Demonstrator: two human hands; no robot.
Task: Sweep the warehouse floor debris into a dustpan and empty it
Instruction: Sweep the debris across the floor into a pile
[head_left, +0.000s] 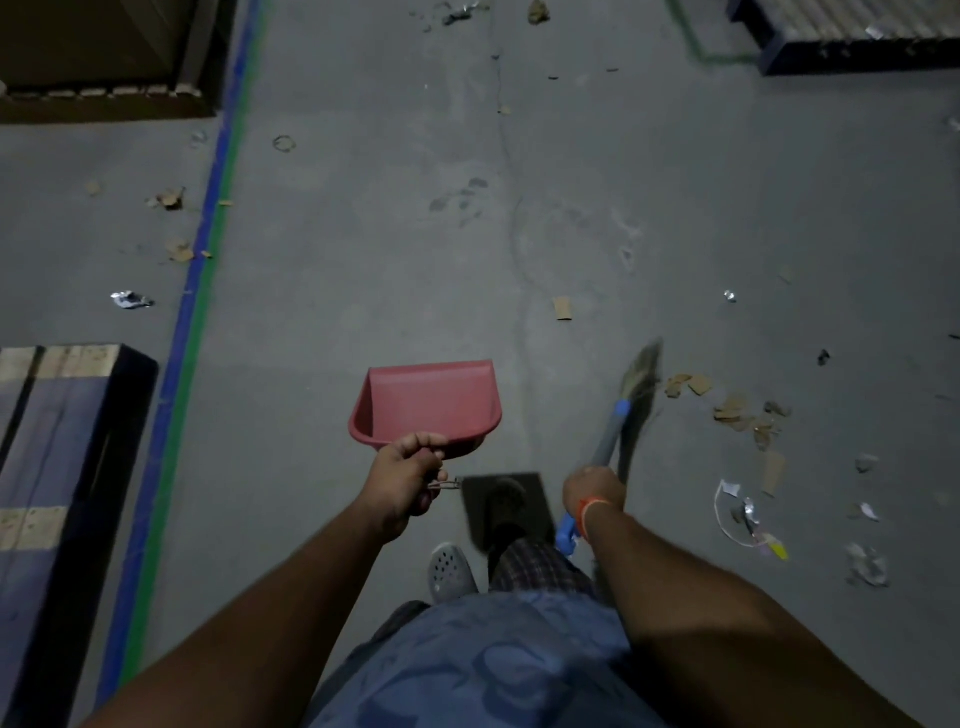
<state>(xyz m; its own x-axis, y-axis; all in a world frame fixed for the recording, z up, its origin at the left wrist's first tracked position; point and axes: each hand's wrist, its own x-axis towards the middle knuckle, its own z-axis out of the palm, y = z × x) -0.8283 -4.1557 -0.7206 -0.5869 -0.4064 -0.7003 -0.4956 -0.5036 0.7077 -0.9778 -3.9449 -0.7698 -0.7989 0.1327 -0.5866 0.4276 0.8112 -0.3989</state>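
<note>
- The grey concrete floor (363, 234) fills the frame, with a blue and green painted line (200, 270) running from the top centre-left down to the lower left.
- A wooden pallet (47, 467) lies at the left edge, left of the line; another pallet (852, 36) sits in the upper right corner, and a dark cardboard-edged stack (98, 57) fills the upper left corner.
- The person's two bare forearms reach in from the bottom, over a blue patterned shirt and checked trousers, with one grey perforated shoe (451, 571) on the floor at lower centre.
- The red dustpan (426, 405) is at centre frame, held above the floor with its open mouth facing away; the left hand (405, 478) is curled around its handle.
- The broom (631, 405) slants at centre right, its blurred bristles up and away near the debris; the right hand (595, 491), with an orange band at the wrist, grips its grey shaft.
- Torn cardboard scraps (737, 410) lie just right of the bristles; crumpled plastic and foil wrappers (748, 517) lie lower right.
- Smaller bits are scattered at left of the line, upper centre and mid-floor (562, 308).
</note>
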